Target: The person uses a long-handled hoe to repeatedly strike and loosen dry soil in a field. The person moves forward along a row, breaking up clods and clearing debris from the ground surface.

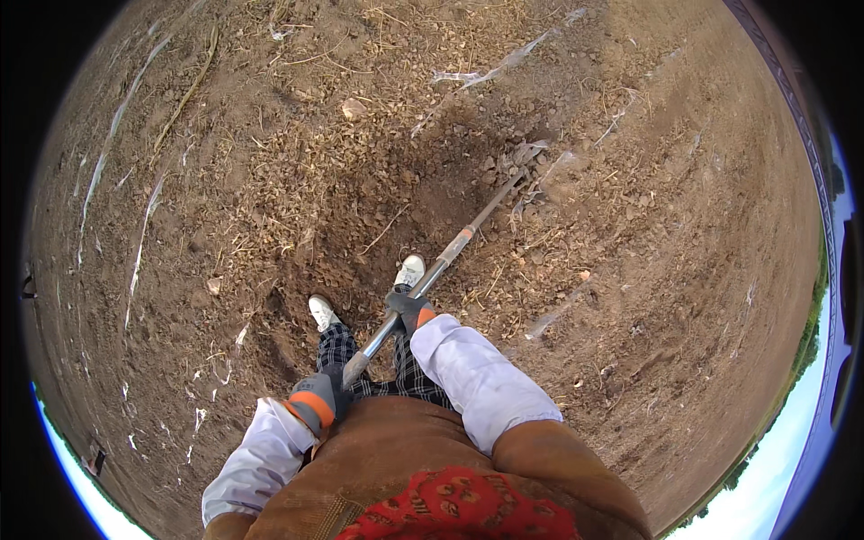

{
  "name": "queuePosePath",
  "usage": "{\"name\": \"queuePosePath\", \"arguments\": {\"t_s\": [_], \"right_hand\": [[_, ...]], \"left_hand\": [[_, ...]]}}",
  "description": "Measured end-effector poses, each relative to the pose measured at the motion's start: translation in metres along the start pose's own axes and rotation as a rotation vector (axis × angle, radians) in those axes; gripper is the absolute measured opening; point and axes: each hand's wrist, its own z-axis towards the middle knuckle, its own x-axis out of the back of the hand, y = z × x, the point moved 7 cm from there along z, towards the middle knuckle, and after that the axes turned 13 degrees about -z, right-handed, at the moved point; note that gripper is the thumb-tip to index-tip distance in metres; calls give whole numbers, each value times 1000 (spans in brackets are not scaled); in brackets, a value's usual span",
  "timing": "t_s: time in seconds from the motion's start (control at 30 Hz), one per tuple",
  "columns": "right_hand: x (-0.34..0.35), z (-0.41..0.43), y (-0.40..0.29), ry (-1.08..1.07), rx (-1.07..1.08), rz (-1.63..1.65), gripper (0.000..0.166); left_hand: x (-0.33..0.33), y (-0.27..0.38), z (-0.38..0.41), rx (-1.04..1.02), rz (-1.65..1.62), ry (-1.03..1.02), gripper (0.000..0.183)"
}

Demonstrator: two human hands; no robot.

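Note:
A long metal-handled garden tool [451, 251] slants from my waist to the upper right. Around its near end, close to my body, my left hand [316, 398] is closed in a grey and orange work glove. My right hand [409, 312], gloved alike, grips the shaft farther along, in front of my legs. An orange band marks the shaft beyond that hand. The tool's far end rests among dry leaves, clods and a scrap of clear plastic film [530, 150]. Its working head is hidden there, so its kind cannot be told.
My white shoes [324, 312] stand on loose brown soil [364, 223] strewn with dry leaves and stalks. Strips of plastic film [496, 69] lie ahead, with more film [145, 233] to the left. A pale stone [352, 109] sits ahead. Dark objects show at the far left edge.

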Motion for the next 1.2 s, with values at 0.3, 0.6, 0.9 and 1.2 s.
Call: {"name": "queuePosePath", "arguments": {"t_s": [0.3, 0.6, 0.9, 1.2], "right_hand": [[2, -17, -25, -36, -21, 20, 31], [57, -65, -79, 48, 48, 99, 32], [160, -93, -163, 102, 474, 783, 31], [58, -157, -204, -36, 594, 361, 21]], "left_hand": [[26, 12, -69, 22, 204, 52, 26], [24, 16, -37, -181, 175, 175, 23], [61, -76, -87, -286, -257, 131, 28], [79, -183, -83, 145, 20, 366, 21]]}}
